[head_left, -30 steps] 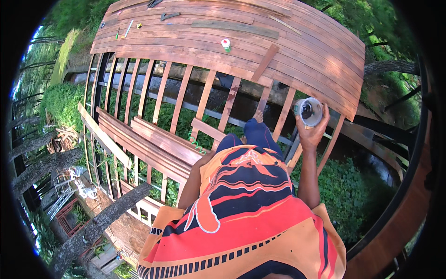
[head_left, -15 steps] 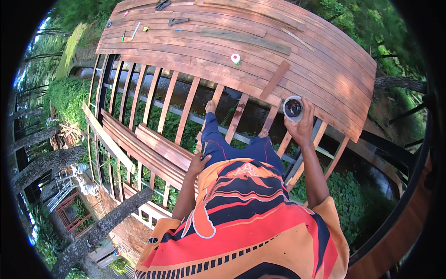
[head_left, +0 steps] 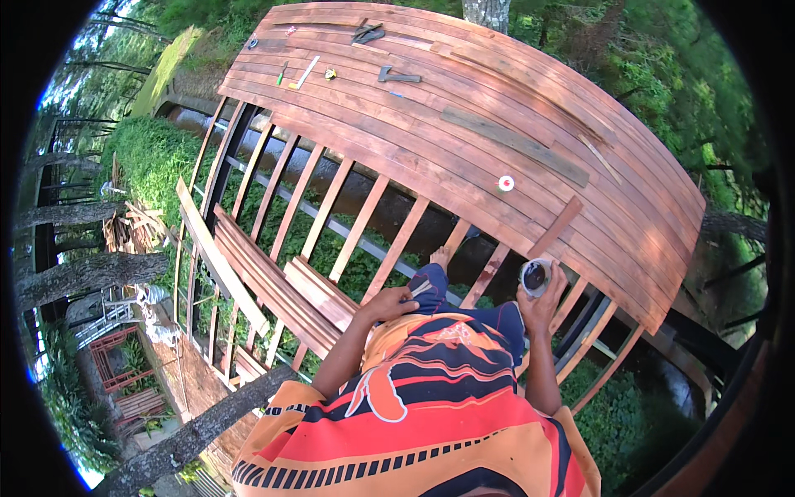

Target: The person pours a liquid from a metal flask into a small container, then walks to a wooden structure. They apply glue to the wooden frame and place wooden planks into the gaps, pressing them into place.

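Note:
My right hand (head_left: 542, 305) is wrapped round a pale cup (head_left: 522, 280) of dark liquid (head_left: 535, 274), held over the deck's near edge. My left hand (head_left: 391, 305) is closed by my left thigh. From its fingers sticks a slim, pale-ended tool (head_left: 422, 288), too small to identify. Ahead lies the reddish plank deck (head_left: 397, 116). Nearest the cup, a short loose board (head_left: 556, 226) rests across the deck edge. A white container with a red top (head_left: 506, 183) stands farther back on the planks. My feet are partly hidden by my legs.
Bare joists (head_left: 352, 215) with gaps span water and plants below. Stacked boards (head_left: 273, 282) lie across them on the left. A hatchet-shaped tool (head_left: 399, 75), a square (head_left: 304, 73), a yellow tape measure (head_left: 330, 74) and a grey-brown board (head_left: 513, 145) lie on the deck.
My view has swung left, so the deck appears farther right. My left hand has come up and forward along my thigh, showing the slim tool. The cup stays in my right hand, closer to my body.

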A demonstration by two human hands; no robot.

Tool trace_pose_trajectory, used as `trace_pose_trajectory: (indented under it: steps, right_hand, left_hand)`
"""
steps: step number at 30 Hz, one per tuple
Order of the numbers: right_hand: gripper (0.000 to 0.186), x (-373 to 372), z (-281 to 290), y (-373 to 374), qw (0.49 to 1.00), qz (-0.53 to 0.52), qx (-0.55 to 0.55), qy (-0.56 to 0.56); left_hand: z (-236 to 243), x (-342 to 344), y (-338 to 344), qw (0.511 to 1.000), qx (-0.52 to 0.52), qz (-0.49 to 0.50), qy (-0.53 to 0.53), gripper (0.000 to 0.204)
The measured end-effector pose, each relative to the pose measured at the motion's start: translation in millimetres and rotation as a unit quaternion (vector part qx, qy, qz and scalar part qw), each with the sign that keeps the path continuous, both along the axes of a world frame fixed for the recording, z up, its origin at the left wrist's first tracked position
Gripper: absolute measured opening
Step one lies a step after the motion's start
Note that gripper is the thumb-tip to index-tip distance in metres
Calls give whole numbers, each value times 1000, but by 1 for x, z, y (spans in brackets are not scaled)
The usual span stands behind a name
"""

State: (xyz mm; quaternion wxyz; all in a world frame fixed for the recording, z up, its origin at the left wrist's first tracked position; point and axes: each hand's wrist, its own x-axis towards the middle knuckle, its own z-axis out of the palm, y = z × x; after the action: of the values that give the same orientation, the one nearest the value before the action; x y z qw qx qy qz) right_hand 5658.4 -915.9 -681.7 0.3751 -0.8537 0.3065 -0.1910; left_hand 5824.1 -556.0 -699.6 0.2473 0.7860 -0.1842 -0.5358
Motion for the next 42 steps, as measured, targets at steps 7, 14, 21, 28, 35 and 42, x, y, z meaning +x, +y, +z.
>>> trace_pose_trajectory:
  steps: [7, 14, 21, 28, 35, 42]
  right_hand:
    - [99, 132, 9, 23, 998, -7, -11, 62]
    - [95, 276, -19, 8, 996, 6, -54, 74]
    - [94, 428, -57, -31, 988, 8, 31, 153]
    - [92, 570, -97, -60, 968, 79, 55, 234]
    - [92, 688, -230, -48, 943, 132, 100, 287]
    - [92, 772, -442, -9, 930, 114, 88, 338]
  left_hand:
    - [-6, 72, 45, 999, 0, 33, -22, 47]
    - [-54, 161, 19, 998, -49, -35, -22, 70]
    - [-104, 295, -29, 975, -81, 73, 196, 79]
    - [-110, 427, -54, 976, 200, 83, -19, 104]
    - [-172, 570, -107, 958, 287, 15, -4, 119]
    - [-269, 712, -127, 904, 371, -201, -69, 108]
